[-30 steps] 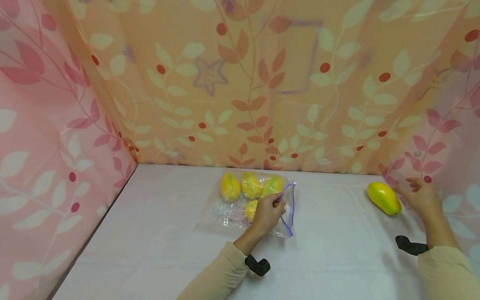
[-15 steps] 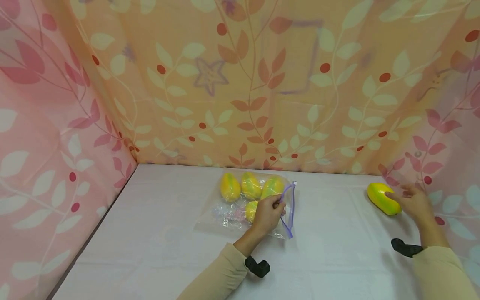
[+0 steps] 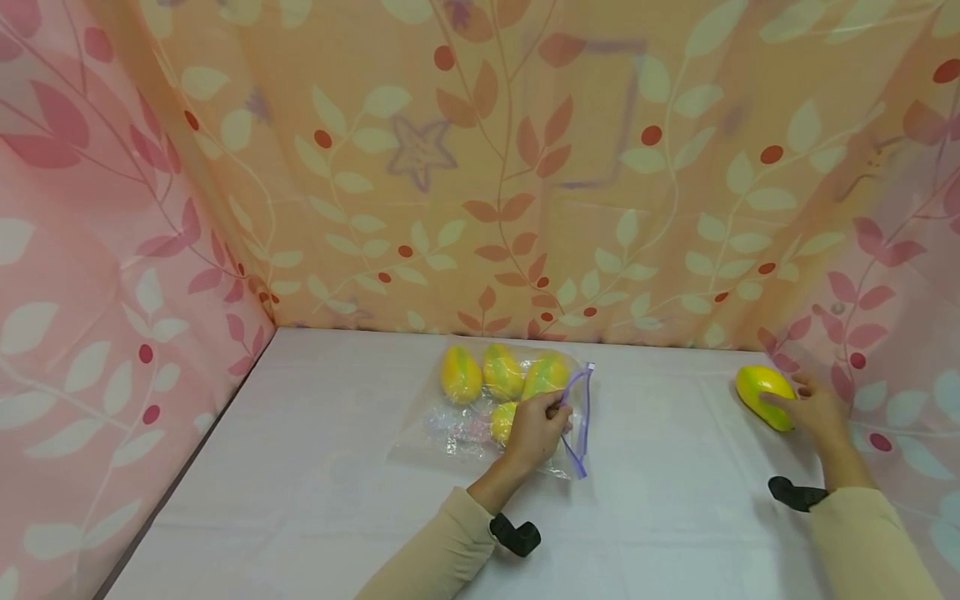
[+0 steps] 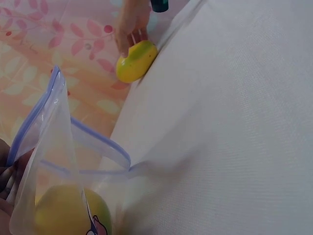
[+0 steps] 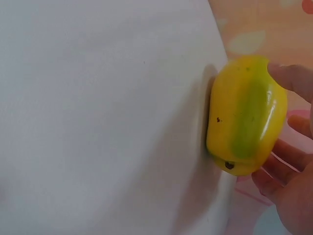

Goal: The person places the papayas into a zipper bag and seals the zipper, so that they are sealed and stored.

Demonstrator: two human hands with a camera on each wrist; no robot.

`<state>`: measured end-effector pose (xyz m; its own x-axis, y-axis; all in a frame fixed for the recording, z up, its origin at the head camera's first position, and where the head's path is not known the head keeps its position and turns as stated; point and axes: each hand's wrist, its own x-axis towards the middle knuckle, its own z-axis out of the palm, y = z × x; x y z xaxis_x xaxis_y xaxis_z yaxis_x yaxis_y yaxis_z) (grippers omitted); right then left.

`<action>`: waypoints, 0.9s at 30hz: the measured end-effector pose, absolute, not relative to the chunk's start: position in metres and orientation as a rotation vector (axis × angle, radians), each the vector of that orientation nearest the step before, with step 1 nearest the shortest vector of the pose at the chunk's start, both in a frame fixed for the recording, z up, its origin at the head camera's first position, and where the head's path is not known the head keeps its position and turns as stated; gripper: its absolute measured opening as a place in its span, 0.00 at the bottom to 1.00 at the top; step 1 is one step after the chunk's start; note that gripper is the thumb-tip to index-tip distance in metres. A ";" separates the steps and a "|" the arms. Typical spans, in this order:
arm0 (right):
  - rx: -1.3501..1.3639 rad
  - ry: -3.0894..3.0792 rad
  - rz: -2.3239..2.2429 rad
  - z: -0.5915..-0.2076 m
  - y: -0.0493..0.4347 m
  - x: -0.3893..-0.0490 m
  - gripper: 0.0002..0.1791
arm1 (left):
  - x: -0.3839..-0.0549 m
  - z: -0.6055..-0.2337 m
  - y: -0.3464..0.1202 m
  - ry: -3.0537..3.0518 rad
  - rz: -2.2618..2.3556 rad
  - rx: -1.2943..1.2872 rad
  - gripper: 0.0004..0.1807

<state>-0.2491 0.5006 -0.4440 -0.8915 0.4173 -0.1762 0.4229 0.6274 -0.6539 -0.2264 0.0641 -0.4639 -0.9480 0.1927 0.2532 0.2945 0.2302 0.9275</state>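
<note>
Left hand (image 3: 534,425) pinches the bag (image 3: 587,408); right hand (image 3: 817,415) grips a mango (image 3: 763,390), long axis slanting, far end nearer the bag.

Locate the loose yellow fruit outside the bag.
In the head view, the loose fruit lies far right on the table, touching the right hand, right of the bag.

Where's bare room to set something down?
Free: the white table left of the clear plastic zip bag, and between that bag and the loose yellow-green oval fruit. Crowded: the bag itself, holding yellow fruits with the left hand at its purple-edged opening, and the right end, where the right hand grips the loose fruit.
</note>
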 end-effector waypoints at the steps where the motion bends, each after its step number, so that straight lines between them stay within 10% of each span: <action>1: 0.736 2.823 -1.143 -0.444 0.500 -0.250 0.57 | -0.226 -0.464 0.064 -2.397 -1.841 -0.475 0.17; 27: 0.739 2.885 -1.068 -0.454 0.488 -0.255 0.51 | -0.224 -0.463 0.063 -2.400 -1.894 -0.452 0.17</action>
